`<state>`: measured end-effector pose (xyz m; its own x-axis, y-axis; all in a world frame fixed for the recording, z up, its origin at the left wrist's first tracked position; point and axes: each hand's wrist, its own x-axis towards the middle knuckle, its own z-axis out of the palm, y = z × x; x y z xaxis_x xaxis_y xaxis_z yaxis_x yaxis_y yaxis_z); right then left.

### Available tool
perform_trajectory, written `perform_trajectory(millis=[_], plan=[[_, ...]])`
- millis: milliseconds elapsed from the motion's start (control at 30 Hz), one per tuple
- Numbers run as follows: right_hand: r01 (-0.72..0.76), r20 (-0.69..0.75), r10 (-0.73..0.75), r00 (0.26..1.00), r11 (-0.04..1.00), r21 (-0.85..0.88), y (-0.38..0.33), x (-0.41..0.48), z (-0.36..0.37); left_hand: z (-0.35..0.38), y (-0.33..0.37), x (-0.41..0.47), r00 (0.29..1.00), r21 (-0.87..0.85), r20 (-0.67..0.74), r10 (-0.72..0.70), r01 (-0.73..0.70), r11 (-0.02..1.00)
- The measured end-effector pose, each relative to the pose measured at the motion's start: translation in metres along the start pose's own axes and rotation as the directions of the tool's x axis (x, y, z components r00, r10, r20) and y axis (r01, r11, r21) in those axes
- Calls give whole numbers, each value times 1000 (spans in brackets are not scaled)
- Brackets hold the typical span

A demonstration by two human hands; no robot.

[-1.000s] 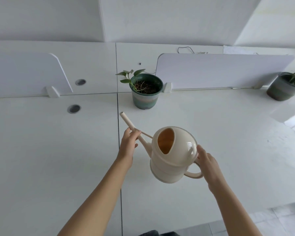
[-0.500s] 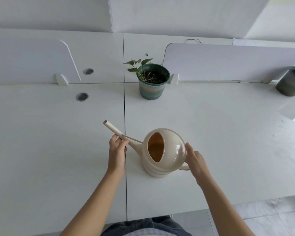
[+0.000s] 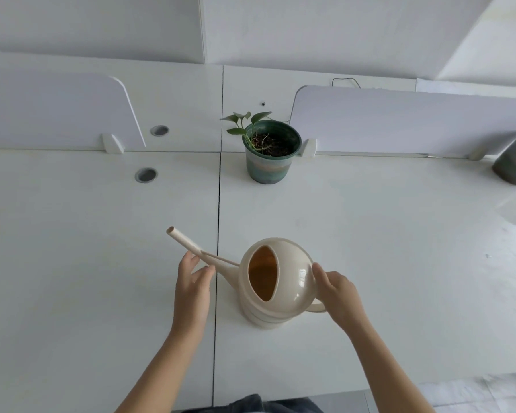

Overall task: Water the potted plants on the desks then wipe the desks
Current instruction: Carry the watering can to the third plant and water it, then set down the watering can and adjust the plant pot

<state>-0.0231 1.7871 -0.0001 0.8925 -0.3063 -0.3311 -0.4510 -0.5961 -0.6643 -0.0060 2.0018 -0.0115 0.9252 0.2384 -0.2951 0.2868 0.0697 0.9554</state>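
A cream watering can (image 3: 292, 281) stands upright on the white desk (image 3: 385, 234), its long spout (image 3: 188, 244) pointing up and left across the seam between two desks. My right hand (image 3: 340, 293) is wrapped on the can's handle at its right side, thumb resting on the dome. My left hand (image 3: 191, 284) sits just under the spout with fingers spread, barely touching it. A green pot with a small leafy plant (image 3: 268, 156) stands at the desk's back edge, well beyond the can. A second dark pot (image 3: 514, 165) is cut off at the right edge.
White divider panels (image 3: 399, 120) rise behind the desks on clips. Two round cable holes (image 3: 146, 175) sit on the left desk. The desk's front edge and the tiled floor (image 3: 474, 391) lie at the bottom right.
The can came down from the air and now rests on the desk. My left hand has loosened from the spout and its fingers have spread.
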Motion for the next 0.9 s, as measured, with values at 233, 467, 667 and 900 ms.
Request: perform_trajectory(millis=[233, 467, 667, 900], plan=[[83, -11, -82, 997, 986, 142, -23, 65, -53, 36, 52, 25, 965, 2, -139, 223, -225, 974], [56, 102, -117, 988, 882, 468, -51, 145, -61, 91, 79, 95, 949, 170, -101, 298, -278, 945], [70, 79, -135, 988, 834, 547, -79, 214, -48, 122, 73, 160, 976, 149, -127, 176, -156, 976], [88, 46, -151, 988, 768, 634, -104, 279, -25, 172, 67, 225, 996, -83, 41, 75, -72, 994]])
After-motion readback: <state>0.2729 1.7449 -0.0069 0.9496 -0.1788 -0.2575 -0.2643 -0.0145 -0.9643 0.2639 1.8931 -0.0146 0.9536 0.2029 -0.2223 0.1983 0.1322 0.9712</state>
